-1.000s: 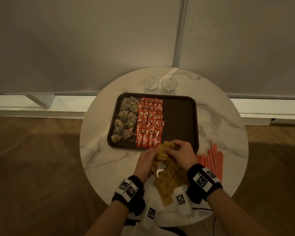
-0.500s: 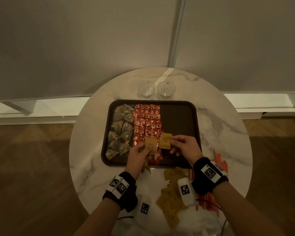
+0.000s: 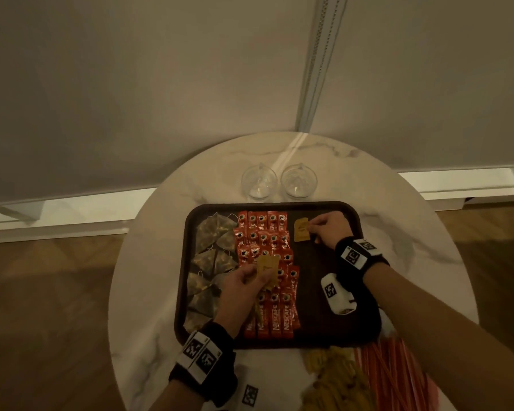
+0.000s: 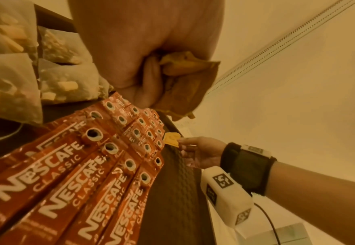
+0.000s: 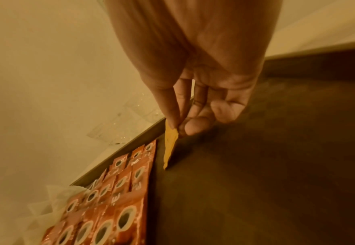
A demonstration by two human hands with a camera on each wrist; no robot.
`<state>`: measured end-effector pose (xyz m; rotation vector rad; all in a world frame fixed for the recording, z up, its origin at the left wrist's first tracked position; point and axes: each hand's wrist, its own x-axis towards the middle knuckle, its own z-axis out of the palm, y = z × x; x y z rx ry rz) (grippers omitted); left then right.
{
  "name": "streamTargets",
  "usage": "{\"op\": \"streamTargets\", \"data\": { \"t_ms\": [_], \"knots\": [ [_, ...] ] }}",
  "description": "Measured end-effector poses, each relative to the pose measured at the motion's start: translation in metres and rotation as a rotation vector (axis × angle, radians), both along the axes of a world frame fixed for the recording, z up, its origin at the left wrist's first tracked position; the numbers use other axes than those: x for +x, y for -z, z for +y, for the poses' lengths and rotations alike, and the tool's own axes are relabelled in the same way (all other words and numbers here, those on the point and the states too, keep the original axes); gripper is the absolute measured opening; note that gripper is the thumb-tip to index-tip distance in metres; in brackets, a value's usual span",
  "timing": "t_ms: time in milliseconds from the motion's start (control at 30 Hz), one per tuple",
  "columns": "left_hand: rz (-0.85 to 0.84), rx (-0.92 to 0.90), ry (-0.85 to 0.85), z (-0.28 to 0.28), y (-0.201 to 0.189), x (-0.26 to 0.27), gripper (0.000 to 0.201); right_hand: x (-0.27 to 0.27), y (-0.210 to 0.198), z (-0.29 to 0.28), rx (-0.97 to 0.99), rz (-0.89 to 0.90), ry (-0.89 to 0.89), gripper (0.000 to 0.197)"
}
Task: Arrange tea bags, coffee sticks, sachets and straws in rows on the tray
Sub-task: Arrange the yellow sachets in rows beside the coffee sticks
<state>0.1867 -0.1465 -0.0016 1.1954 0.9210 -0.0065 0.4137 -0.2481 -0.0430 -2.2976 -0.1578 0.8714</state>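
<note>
A dark brown tray [image 3: 333,330] on a round marble table holds tea bags [image 3: 211,256] in its left column and red coffee sticks [image 3: 267,262] beside them. My right hand [image 3: 328,228] pinches one yellow-brown sachet [image 3: 301,229] at the tray's far end, just right of the sticks; its lower corner touches the tray floor [image 5: 169,145]. My left hand [image 3: 244,284] hovers over the coffee sticks [image 4: 84,174] and grips a small bunch of sachets [image 3: 267,269], crumpled in its fingers [image 4: 185,86]. Loose sachets [image 3: 336,378] and orange straws [image 3: 398,378] lie on the table in front of the tray.
Two clear glasses [image 3: 259,182] [image 3: 298,180] stand just beyond the tray's far edge. The right part of the tray [image 5: 277,157] is bare. The table [image 3: 149,262] stands against a pale wall, with wooden floor [image 3: 48,307] on both sides.
My right hand has carried one sachet from the tray's near edge to its far end. My left hand has come over the coffee sticks with its bunch. The view has tilted down.
</note>
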Motion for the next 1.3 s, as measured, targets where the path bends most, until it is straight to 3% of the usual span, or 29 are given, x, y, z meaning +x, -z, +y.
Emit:
{"op": "streamTargets", "data": {
  "t_ms": [233, 367, 567, 667, 867, 933, 1000, 1133, 1300],
  "knots": [
    [-0.021, -0.034, 0.042, 0.016, 0.007, 0.023, 0.023, 0.009, 0.016, 0.021, -0.023, -0.088, -0.009, 0.008],
    [-0.017, -0.047, 0.078, 0.022, 0.006, 0.043, 0.028, 0.007, 0.002, 0.011, 0.04, -0.109, 0.026, 0.011],
    [-0.005, 0.472, 0.217, 0.02, 0.014, 0.076, 0.012, -0.034, -0.039, -0.007, 0.365, 0.071, -0.004, 0.015],
    [-0.091, 0.663, 0.235, 0.011, 0.011, 0.085, 0.01, -0.051, -0.043, -0.01, 0.457, 0.123, -0.017, 0.011],
    [-0.168, 0.798, 0.514, 0.003, 0.011, 0.093, 0.024, -0.044, -0.027, -0.017, 0.528, 0.25, 0.292, 0.021],
    [-0.187, 0.759, 0.502, 0.0, 0.009, 0.092, 0.025, -0.039, -0.022, -0.02, 0.544, 0.271, 0.314, 0.016],
    [-0.188, 0.66, 0.368, -0.001, 0.007, 0.09, 0.025, -0.036, -0.019, -0.021, 0.56, 0.284, 0.337, 0.014],
    [-0.168, 0.327, 0.13, 0.004, 0.006, 0.084, 0.028, -0.024, -0.013, -0.024, 0.49, 0.235, 0.337, 0.015],
    [-0.165, 0.182, 0.091, 0.008, 0.011, 0.076, 0.034, -0.004, -0.001, -0.024, 0.26, 0.066, 0.226, 0.016]
  ]
}}
